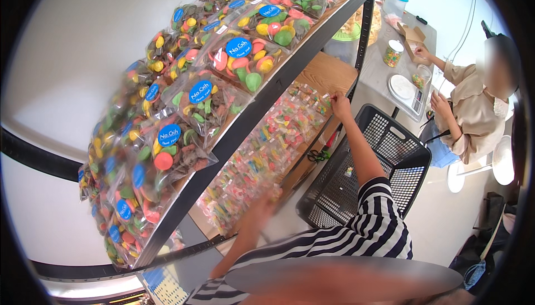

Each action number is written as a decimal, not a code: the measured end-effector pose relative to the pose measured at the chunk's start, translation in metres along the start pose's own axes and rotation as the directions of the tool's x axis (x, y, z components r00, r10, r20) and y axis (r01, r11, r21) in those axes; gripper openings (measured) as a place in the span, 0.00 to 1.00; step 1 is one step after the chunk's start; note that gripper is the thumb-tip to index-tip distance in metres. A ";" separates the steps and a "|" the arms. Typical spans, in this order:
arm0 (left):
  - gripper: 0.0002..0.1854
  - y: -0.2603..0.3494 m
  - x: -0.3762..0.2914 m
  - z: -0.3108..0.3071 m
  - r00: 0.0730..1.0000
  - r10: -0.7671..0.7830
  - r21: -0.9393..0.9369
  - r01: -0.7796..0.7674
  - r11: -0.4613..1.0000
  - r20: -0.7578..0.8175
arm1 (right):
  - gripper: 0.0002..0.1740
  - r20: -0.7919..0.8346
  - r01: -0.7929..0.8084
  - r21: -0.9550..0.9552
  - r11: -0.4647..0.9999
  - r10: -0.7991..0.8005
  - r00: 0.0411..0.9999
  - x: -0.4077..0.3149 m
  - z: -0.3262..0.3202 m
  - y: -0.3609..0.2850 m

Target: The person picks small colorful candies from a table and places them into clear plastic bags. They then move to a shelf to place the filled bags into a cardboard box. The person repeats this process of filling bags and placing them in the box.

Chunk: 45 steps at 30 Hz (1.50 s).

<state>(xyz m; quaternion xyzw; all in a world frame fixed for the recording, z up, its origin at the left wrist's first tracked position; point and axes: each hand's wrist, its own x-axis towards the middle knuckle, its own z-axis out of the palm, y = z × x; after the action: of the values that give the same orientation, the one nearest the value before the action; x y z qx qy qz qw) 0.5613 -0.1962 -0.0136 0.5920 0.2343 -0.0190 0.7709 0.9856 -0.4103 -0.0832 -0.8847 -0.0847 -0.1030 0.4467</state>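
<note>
On the lower wooden shelf lie rows of small clear bags of colourful candy [267,142]. My right hand [340,105] is at the shelf's far end, its fingertips pinching the edge of a small candy bag [325,98]. Motion blurs my left hand [262,209], which is over the near end of the rows; whether it holds anything is unclear. Larger clear bags of red, yellow, green and brown pieces [242,58] are heaped on the upper shelf, bearing blue round stickers.
A black perforated plastic crate [401,148] stands beside the shelf, a small packet [348,172] inside. Green-handled scissors [319,155] hang at the shelf's edge. Another person [472,100] works at a grey table [378,60] with a white scale [403,87], a candy jar [393,53] and a cardboard box [411,39].
</note>
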 end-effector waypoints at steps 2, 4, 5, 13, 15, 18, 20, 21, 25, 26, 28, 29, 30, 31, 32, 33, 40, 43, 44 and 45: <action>0.21 -0.004 -0.002 0.001 0.997 -0.069 -0.288 0.061 0.956 -0.017 | 0.07 0.016 -0.028 -0.010 1.000 0.028 0.999 0.004 0.003 -0.004; 0.22 -0.002 -0.002 0.006 0.974 -0.223 -0.775 0.173 0.608 0.043 | 0.08 0.041 0.053 -0.152 0.987 -0.047 0.998 0.005 0.000 -0.010; 0.21 0.000 -0.002 0.009 0.975 -0.221 -0.767 0.166 0.620 0.032 | 0.09 0.069 0.062 -0.236 0.970 -0.047 0.996 0.003 -0.003 -0.015; 0.12 0.029 0.014 0.026 0.970 -0.186 -0.721 0.016 0.693 -0.156 | 0.11 0.493 0.079 0.282 0.956 -0.215 0.843 -0.094 0.000 -0.106; 0.10 0.038 0.017 0.031 0.956 -0.177 -0.668 -0.027 0.744 -0.236 | 0.10 0.762 -0.008 0.490 0.872 -0.424 0.490 -0.134 -0.003 -0.132; 0.09 0.046 0.022 0.038 0.975 -0.046 -0.518 -0.075 0.852 -0.217 | 0.14 0.692 0.034 0.603 0.797 -0.544 0.474 -0.192 -0.014 -0.164; 0.10 0.044 0.025 0.041 0.966 0.089 -0.283 -0.159 0.946 -0.242 | 0.17 0.760 -0.149 0.567 0.810 -0.444 0.475 -0.206 -0.019 -0.176; 0.11 0.040 0.026 0.043 0.942 0.169 -0.108 -0.208 0.972 -0.290 | 0.19 0.783 -0.205 0.540 0.817 -0.398 0.477 -0.209 -0.021 -0.180; 0.16 0.031 0.033 0.045 0.855 0.451 0.158 -0.423 0.892 -0.256 | 0.20 0.831 -0.316 0.483 0.816 -0.314 0.459 -0.211 -0.022 -0.183; 0.18 0.031 0.034 0.047 0.831 0.515 0.199 -0.479 0.855 -0.210 | 0.19 0.823 -0.333 0.497 0.801 -0.315 0.472 -0.211 -0.020 -0.181; 0.21 0.032 0.032 0.051 0.795 0.589 0.235 -0.551 0.801 -0.146 | 0.18 0.814 -0.388 0.534 0.751 -0.333 0.475 -0.209 -0.018 -0.172; 0.21 0.033 0.030 0.052 0.818 0.546 0.279 -0.489 0.826 -0.181 | 0.17 0.811 -0.346 0.510 0.788 -0.305 0.500 -0.204 -0.013 -0.168; 0.20 0.034 0.027 0.054 0.829 0.520 0.307 -0.449 0.839 -0.207 | 0.16 0.790 -0.307 0.521 0.797 -0.313 0.527 -0.195 -0.008 -0.163; 0.19 0.035 0.025 0.054 0.831 0.504 0.312 -0.427 0.849 -0.236 | 0.15 0.801 -0.295 0.477 0.828 -0.272 0.533 -0.183 -0.002 -0.158; 0.20 0.036 0.024 0.051 0.848 0.478 0.415 -0.358 0.836 -0.231 | 0.14 0.721 -0.206 0.550 0.810 -0.335 0.606 -0.167 0.003 -0.151; 0.21 0.037 0.021 0.047 0.857 0.460 0.494 -0.304 0.815 -0.231 | 0.12 0.718 -0.186 0.497 0.848 -0.281 0.637 -0.147 0.007 -0.144; 0.14 0.019 0.004 0.015 0.875 0.422 0.780 -0.087 0.620 -0.238 | 0.08 0.183 0.031 0.336 0.942 -0.097 0.978 0.009 0.041 -0.077; 0.13 0.015 -0.017 0.009 0.914 0.308 0.768 0.008 0.640 -0.266 | 0.09 0.002 -0.008 0.357 0.934 0.008 1.000 0.060 0.080 -0.056; 0.11 0.014 -0.020 0.007 0.898 0.401 0.828 -0.080 0.555 -0.182 | 0.10 -0.012 -0.091 0.371 0.924 0.102 0.995 0.074 0.093 -0.050; 0.11 0.012 -0.024 0.006 0.889 0.434 0.852 -0.111 0.512 -0.144 | 0.10 -0.028 -0.048 0.363 0.931 0.062 0.998 0.085 0.104 -0.044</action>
<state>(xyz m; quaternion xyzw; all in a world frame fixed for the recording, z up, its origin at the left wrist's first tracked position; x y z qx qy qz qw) 0.5455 -0.2041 0.0079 0.9056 0.2290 0.0997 0.3429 1.0683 -0.2949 -0.0873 -0.7871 -0.0688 -0.0901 0.6063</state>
